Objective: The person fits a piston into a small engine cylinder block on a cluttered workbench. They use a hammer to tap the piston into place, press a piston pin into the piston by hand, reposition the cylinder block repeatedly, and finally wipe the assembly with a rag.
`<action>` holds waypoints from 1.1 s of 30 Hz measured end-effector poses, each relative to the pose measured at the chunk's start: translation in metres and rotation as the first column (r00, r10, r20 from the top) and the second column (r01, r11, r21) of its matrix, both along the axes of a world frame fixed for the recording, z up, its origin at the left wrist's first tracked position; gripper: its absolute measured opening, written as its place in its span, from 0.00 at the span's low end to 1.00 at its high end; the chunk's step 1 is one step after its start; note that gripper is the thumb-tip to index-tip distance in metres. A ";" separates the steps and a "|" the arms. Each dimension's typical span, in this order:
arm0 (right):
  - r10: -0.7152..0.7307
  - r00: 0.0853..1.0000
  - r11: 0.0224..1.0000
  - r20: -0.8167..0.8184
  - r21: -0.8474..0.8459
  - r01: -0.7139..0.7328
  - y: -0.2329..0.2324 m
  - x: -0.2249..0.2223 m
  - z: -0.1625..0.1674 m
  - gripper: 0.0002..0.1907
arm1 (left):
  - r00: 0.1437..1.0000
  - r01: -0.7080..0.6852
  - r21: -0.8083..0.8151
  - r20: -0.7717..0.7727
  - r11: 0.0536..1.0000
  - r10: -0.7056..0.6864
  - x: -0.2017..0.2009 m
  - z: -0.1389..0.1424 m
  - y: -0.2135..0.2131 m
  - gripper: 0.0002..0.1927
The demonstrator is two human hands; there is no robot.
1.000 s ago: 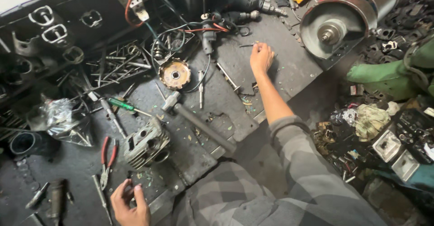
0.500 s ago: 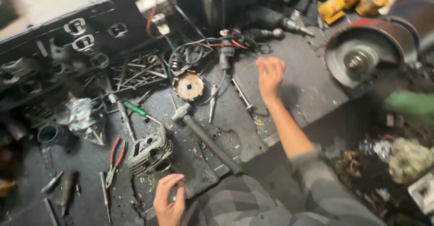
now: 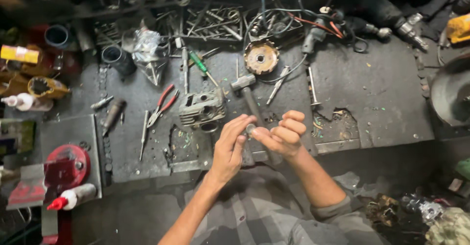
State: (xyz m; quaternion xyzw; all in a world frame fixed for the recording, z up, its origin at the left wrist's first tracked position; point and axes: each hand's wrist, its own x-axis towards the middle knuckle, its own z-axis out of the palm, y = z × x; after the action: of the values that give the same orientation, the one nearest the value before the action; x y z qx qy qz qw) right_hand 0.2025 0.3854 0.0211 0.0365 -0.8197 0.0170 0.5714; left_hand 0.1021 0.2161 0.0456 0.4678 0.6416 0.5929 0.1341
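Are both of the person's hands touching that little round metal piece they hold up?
Touching. The head view shows the left hand and right hand meeting, fingertips of both pinching the small round metal piece with no gap visible.

A dark, worn workbench (image 3: 382,93) carries a hammer (image 3: 247,95), red-handled pliers (image 3: 163,105) and a grey engine cylinder (image 3: 201,109).

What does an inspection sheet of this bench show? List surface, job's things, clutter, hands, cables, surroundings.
Surface: dark, grimy workbench, chipped at its front edge.
Job's things: small round metal part pinched between both hands.
Clutter: hammer, grey engine casting, red-handled pliers, green screwdriver, rusty disc, loose scrap.
Hands: left hand and right hand meet on the part.
Cables: tangled red and black wires at the back.
Surroundings: red vise, glue bottle, power drill.
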 end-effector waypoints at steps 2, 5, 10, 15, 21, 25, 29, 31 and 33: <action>0.038 0.999 0.999 0.007 -0.014 -0.037 -0.015 -0.008 0.001 0.22 | 0.995 0.026 0.007 0.098 1.000 -0.026 -0.006 -0.009 -0.003 0.14; 0.109 0.994 0.990 0.014 -0.088 -0.108 -0.038 -0.023 0.008 0.20 | 0.953 0.112 0.071 0.274 0.991 -0.127 -0.014 -0.021 -0.015 0.17; 0.188 0.980 0.897 0.064 -0.417 -0.145 -0.069 -0.051 0.027 0.20 | 0.951 0.147 0.086 0.263 0.985 -0.165 -0.042 -0.023 -0.035 0.19; 0.369 0.863 0.800 0.345 -0.590 -0.107 -0.074 -0.057 0.034 0.15 | 0.943 0.204 -0.044 0.276 0.978 -0.184 -0.064 -0.017 -0.051 0.18; 0.605 0.790 0.059 -0.097 -0.984 -0.166 -0.082 -0.050 0.005 0.09 | 0.950 0.238 -0.198 0.251 0.951 -0.186 -0.070 -0.043 -0.074 0.16; 0.345 0.883 -0.142 -0.318 -0.948 -0.286 -0.074 -0.051 -0.009 0.11 | 0.876 -0.176 -0.319 0.381 0.931 0.296 -0.069 -0.075 -0.088 0.16; 0.291 0.894 -0.210 -0.341 -0.934 -0.288 -0.065 -0.049 -0.013 0.17 | 0.415 -0.428 -0.341 0.749 0.837 0.517 -0.095 -0.097 -0.088 0.28; 0.286 0.901 -0.249 -0.327 -0.933 -0.259 -0.069 -0.047 -0.014 0.21 | 0.290 -0.324 -0.412 0.814 0.852 0.504 -0.112 -0.098 -0.081 0.37; 0.303 0.923 -0.207 -0.236 -0.962 -0.178 -0.076 -0.045 -0.017 0.18 | 0.169 -0.239 -0.436 0.861 0.868 0.479 -0.124 -0.095 -0.072 0.44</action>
State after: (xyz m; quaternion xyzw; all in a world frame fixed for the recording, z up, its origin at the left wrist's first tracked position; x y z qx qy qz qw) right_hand 0.1571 0.3092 0.0041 -0.2511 -0.5191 0.7386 0.3492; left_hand -0.0223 0.1437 -0.0498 -0.1665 0.5761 0.6972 0.3928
